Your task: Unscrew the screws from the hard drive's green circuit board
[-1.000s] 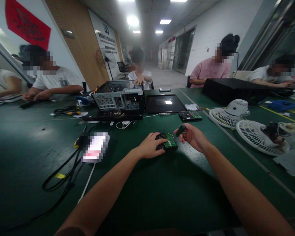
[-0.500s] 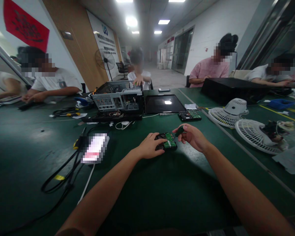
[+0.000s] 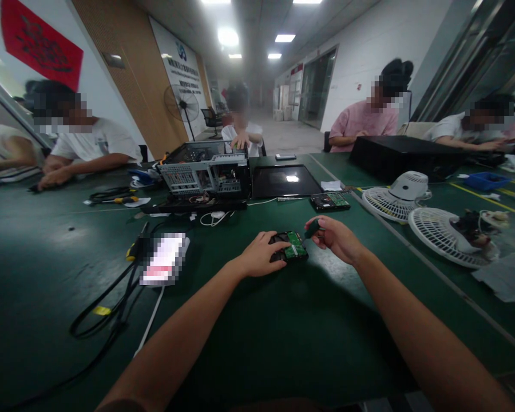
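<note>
A hard drive [image 3: 297, 246] lies on the green table in front of me, its green circuit board facing up. My left hand [image 3: 264, 254] grips its left side, fingers over the top and thumb along the near edge. In my right hand [image 3: 332, 234] is a small screwdriver [image 3: 312, 229] with a dark green handle, pinched between fingers and thumb. Its shaft slants down to the drive's right end; whether the tip touches a screw is too small to tell. Beyond the hands lies a second hard drive [image 3: 330, 201], also board side up.
An opened computer case [image 3: 206, 174] stands ahead, a co-worker's hand on it. A dark flat panel [image 3: 285, 181] lies beside it. To the left are a lit phone [image 3: 165, 258] and black cables [image 3: 98, 335]; to the right, white fan parts [image 3: 442, 237] and a black box [image 3: 403, 157].
The view has shifted very slightly. My right hand and the screwdriver have barely moved at the drive's right end; my left hand keeps its hold.
</note>
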Motion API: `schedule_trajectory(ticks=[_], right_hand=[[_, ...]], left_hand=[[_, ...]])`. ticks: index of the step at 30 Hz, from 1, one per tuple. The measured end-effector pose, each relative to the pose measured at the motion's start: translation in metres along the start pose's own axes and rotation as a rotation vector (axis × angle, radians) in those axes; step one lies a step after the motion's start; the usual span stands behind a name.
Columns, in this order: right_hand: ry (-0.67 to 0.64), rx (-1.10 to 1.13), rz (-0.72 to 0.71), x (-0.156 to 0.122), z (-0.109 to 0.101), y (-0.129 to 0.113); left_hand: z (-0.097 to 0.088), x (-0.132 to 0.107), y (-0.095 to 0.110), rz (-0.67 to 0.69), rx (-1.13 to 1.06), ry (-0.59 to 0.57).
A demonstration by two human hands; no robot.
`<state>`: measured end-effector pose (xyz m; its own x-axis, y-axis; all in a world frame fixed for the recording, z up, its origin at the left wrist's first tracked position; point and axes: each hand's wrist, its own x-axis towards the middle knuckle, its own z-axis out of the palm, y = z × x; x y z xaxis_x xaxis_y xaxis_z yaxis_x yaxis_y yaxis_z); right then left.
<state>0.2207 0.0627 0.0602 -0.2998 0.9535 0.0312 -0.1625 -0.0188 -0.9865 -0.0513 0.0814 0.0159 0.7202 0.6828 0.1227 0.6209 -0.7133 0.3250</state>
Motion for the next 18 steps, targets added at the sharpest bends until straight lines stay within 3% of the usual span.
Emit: schedule_trajectory(ticks=[8,18], right_hand=[[-0.044,0.040,-0.010,0.0000,0.0030,0.0010],[0.036,0.020,0.035,-0.0003,0.0040,-0.0021]], left_hand=[[-0.0021,0.0000,0.0023,-0.005,0.001,-0.011],[-0.0013,-0.0001,0.0013,-0.019,-0.011,-0.020]])
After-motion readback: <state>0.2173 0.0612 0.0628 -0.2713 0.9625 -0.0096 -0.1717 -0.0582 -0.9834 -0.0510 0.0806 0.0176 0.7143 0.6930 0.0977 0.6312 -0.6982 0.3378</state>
